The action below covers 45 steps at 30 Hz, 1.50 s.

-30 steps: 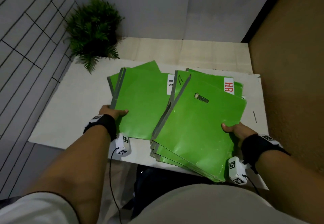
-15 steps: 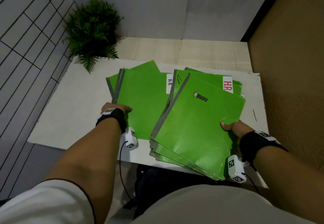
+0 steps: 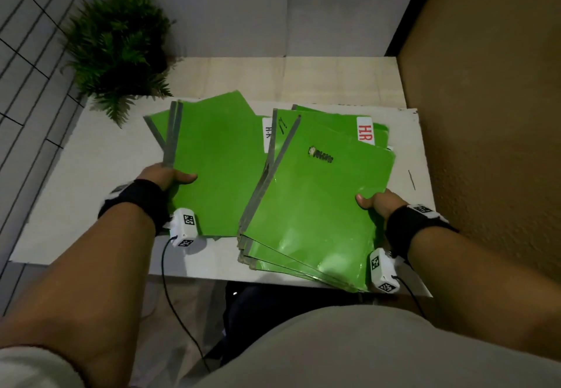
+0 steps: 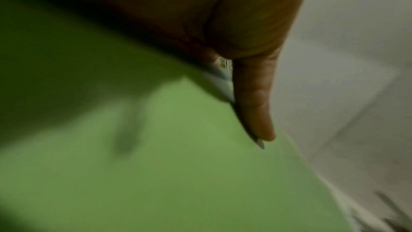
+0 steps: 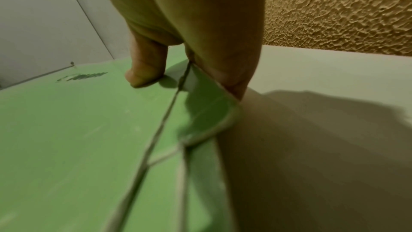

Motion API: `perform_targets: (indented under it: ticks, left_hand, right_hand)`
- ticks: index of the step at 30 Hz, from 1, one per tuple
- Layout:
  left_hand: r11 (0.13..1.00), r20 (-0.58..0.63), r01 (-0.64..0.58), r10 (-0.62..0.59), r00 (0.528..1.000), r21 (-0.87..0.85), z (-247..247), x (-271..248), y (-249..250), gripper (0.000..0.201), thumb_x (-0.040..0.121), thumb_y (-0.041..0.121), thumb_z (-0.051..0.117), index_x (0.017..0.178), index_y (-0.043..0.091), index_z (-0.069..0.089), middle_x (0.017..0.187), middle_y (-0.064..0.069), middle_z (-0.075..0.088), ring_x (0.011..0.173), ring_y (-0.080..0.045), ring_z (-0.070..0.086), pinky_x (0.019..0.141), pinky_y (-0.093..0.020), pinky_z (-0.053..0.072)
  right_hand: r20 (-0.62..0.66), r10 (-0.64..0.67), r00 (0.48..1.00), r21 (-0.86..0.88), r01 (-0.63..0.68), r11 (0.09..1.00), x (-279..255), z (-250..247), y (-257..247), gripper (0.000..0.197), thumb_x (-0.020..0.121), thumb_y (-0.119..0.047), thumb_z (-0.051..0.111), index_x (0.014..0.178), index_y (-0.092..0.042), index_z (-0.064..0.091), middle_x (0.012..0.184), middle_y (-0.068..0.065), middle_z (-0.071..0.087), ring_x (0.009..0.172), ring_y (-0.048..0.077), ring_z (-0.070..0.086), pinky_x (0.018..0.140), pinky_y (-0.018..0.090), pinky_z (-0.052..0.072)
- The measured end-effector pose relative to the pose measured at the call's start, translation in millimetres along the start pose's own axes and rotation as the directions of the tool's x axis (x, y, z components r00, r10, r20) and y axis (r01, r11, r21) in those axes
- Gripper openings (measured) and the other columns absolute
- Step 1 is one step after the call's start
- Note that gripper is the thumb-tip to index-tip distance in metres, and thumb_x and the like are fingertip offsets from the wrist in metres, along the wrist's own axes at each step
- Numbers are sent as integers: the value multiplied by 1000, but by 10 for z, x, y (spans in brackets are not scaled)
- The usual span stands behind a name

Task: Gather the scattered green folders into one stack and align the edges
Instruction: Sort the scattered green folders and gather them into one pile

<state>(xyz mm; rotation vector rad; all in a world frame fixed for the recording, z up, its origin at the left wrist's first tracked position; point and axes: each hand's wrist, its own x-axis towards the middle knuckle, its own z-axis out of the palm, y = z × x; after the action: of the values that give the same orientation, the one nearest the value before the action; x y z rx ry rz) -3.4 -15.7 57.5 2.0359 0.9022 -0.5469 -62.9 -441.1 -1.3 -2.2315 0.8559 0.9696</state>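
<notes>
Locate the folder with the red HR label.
In the head view the folder with the red HR label lies at the table's far right, under the fanned folder pile that the right hand grips.

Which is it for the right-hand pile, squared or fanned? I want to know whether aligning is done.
Fanned. The right pile shows staggered lower edges and splayed grey spines; the right hand grips its edge.

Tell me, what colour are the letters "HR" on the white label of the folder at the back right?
Red, on the white label; the head view shows it best.
</notes>
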Motion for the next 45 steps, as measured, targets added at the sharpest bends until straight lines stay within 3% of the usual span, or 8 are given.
perform_targets:
  ticks: [5, 12, 16, 20, 25, 29, 38, 45]
  left_hand:
    - [937, -117, -296, 278, 953, -185, -275, -359, 440, 47, 66, 6, 83, 107, 16, 64, 67, -8, 54, 68, -27, 57, 68, -44, 56]
    - [658, -332, -708, 628, 704, -257, -632, -1101, 1157, 33, 84, 12, 71, 102, 35, 56, 99, 3, 59, 95, -21, 58, 79, -36, 55]
    - [614, -269, -673, 624, 734, -412, -513, -1193, 1224, 25, 86, 9, 69, 82, 28, 53, 70, 12, 56, 63, -7, 56, 55, -19, 51]
    - [702, -17, -486, 561, 828, -521, 187, -962, 959, 19, 85, -3, 65, 88, 15, 61, 67, 3, 68, 55, -8, 63, 59, -22, 55]
    - [950, 315, -298, 312, 896, -94, 1221, -541, 164, 56, 65, 18, 87, 113, 17, 56, 112, -19, 71, 79, -19, 71, 78, -37, 61]
    - [902, 225, -386, 343, 912, 191, 1503, -443, -77, 122, 42, 60, 83, 147, 24, 33, 142, -8, 51, 126, -31, 53, 107, -44, 46]
    - [963, 294, -238, 194, 936, 124, 1429, -680, -428, 127, 38, 66, 83, 146, 22, 35, 140, -8, 46, 125, -31, 52, 105, -44, 46]
    - [831, 218, -246, 395, 892, -500, 764, -921, 81, 74, 48, 13, 96, 114, 1, 66, 102, -15, 76, 93, -28, 75, 73, -33, 61]
  right_hand:
    - [-24, -14, 1000, 90, 16, 996, -49, 24, 12, 72, 99, -47, 46, 133, 16, 45, 153, 28, 34, 136, 40, 43, 108, 37, 36]
    - [-53, 19, 998, 358, 1, 934, -111, 27, -2, 79, 96, -46, 54, 149, 6, 27, 157, 23, 30, 140, 40, 39, 108, 42, 36]
    - [-14, -6, 1000, 455, 12, 890, -187, -33, 43, 93, 91, -73, 28, 152, -3, 28, 160, 18, 28, 145, 36, 32, 118, 44, 28]
    - [111, -100, 989, 678, -1, 735, 310, 39, 352, 147, 29, -109, 28, 154, -31, 27, 162, 4, 27, 147, 29, 29, 118, 58, 21]
    - [126, -129, 984, 766, -14, 642, -351, -118, 135, 125, 48, -101, 30, 151, -30, 37, 154, 5, 42, 141, 29, 41, 118, 50, 28]
    - [174, -179, 968, 752, -13, 659, -410, -81, 137, 111, 65, -87, 53, 154, -26, 28, 161, 2, 26, 149, 29, 22, 120, 52, 16]
    - [73, -293, 953, 807, 116, 579, -478, 57, 161, 93, 57, -15, 92, 137, -8, 46, 126, 8, 65, 115, 28, 58, 110, 41, 36]
    - [-41, -519, 854, 821, 325, 470, -946, -268, -327, 55, 79, 15, 65, 122, -17, 56, 111, 9, 74, 102, 24, 69, 78, 31, 55]
